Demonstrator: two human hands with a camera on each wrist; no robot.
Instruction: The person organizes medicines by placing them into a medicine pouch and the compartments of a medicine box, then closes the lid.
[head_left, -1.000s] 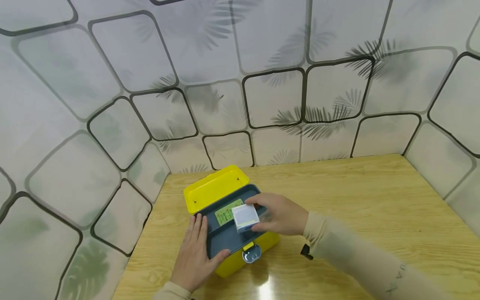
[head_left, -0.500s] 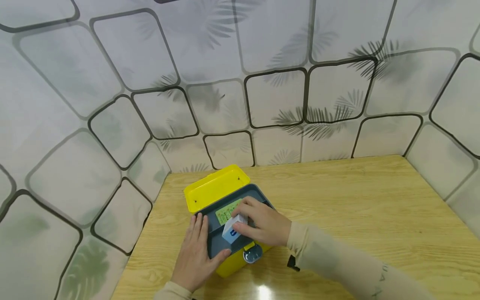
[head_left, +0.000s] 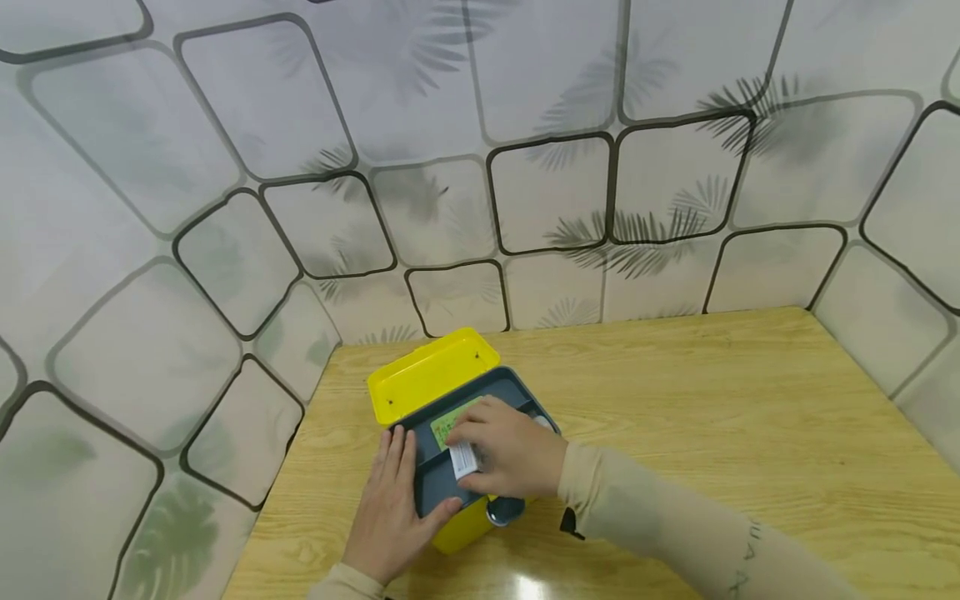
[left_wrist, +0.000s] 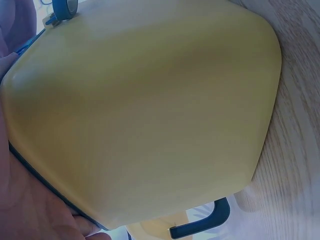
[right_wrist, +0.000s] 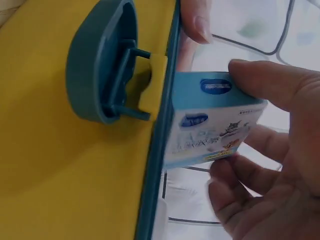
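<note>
My right hand grips a small white and light-blue cardboard box with cartoon animals printed on it, thumb on one side and fingers on the other. The carton is lowered partly behind the rim of a yellow storage box, over its dark blue tray. My left hand lies along the tray's left side, fingers extended over the rim and thumb at the front edge. A green label in the tray is partly covered by my right hand.
The yellow lid stands open at the back. A dark blue latch hangs at the front, and a handle shows at the side. Something white sits in the tray's right end. A patterned wall backs the wooden table.
My right hand has moved left and turned, bringing the cardboard box from a flat pose to a tilted, upright one low in the tray's front part. My left hand has stayed in place.
</note>
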